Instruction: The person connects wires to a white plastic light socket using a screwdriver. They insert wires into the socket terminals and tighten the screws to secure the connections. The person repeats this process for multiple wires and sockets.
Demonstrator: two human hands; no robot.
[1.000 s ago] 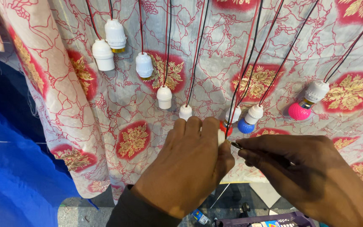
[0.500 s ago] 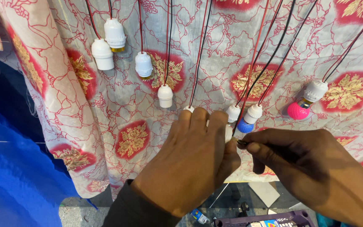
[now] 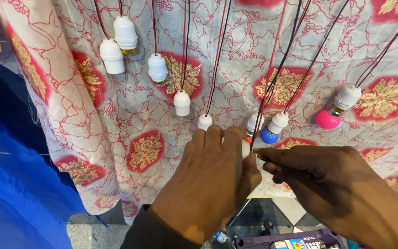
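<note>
We look down on our two hands raised in front of a hanging cloth (image 3: 130,120), pale and crinkled, printed with red veining and red patches bearing gold flowers. Our left hand (image 3: 210,184) is curled, back toward us, fingers bunched together around a small white plastic bulb holder (image 3: 245,148), of which only a sliver shows past the knuckles. Our right hand (image 3: 328,184) comes in from the right, thumb and forefinger pinched together on the end of a thin black wire (image 3: 272,87), touching the holder just beside the left hand's fingertips. That wire climbs up and away to the top edge of the cloth.

More white plastic holders dangle on red and black wires against the cloth: two near the upper left (image 3: 118,44), one a little lower (image 3: 157,68), then two smaller ones (image 3: 182,103) stepping down toward our hands. Just above the hands hangs a small blue round bulb (image 3: 269,135) in its white socket, and farther right a pink round bulb (image 3: 328,119). A blue plastic sheet (image 3: 19,193) fills the lower left. A purple tray (image 3: 295,240) sits at the bottom edge.
</note>
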